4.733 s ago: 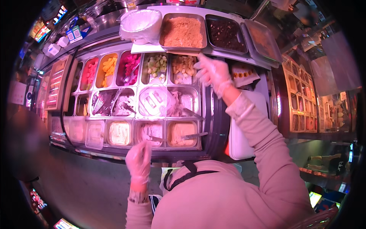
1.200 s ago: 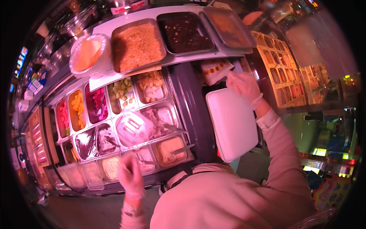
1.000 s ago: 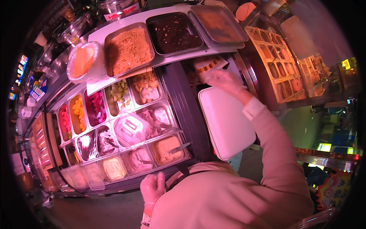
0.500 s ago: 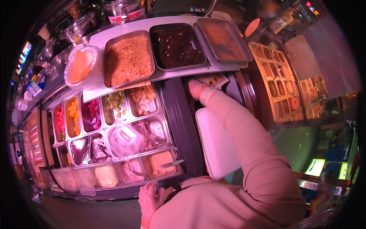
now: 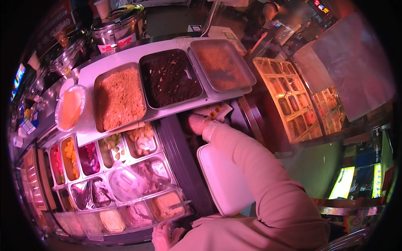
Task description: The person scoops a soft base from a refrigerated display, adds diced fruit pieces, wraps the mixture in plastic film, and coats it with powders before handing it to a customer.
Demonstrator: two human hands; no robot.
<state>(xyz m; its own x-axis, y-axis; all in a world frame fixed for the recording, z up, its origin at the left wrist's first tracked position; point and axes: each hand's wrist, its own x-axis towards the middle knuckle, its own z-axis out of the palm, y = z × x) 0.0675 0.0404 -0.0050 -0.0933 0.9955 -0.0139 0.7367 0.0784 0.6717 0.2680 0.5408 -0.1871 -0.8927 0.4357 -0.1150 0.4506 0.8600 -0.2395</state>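
My right hand (image 5: 197, 124), in a clear glove, reaches under the white shelf board at the end of a long pink sleeve. Its fingers are lost in shadow beside a printed paper packet (image 5: 213, 111), and I cannot see whether they grip it. Below that forearm lies a white lidded box (image 5: 222, 180), partly covered by the sleeve. My left hand (image 5: 165, 236), gloved too, rests low by the front edge of the topping counter, fingers loosely bent and apart, nothing visible in it. Nearest to it is a pan of orange-beige spread (image 5: 166, 205) with a metal handle sticking out.
On the shelf board (image 5: 88, 79) stand trays of brown crumbs (image 5: 121, 98), dark crumbs (image 5: 169, 77) and a covered tray (image 5: 222, 62). A plastic-lined tub (image 5: 86, 111) sits left. Diced fruit pans (image 5: 90, 159) and a clear lid (image 5: 125, 182) lie below. A person (image 5: 268, 14) appears far off.
The view has shifted, so the counter sits lower and further left. My right hand stays under the shelf by the packet. My left hand shows nearer the lower edge.
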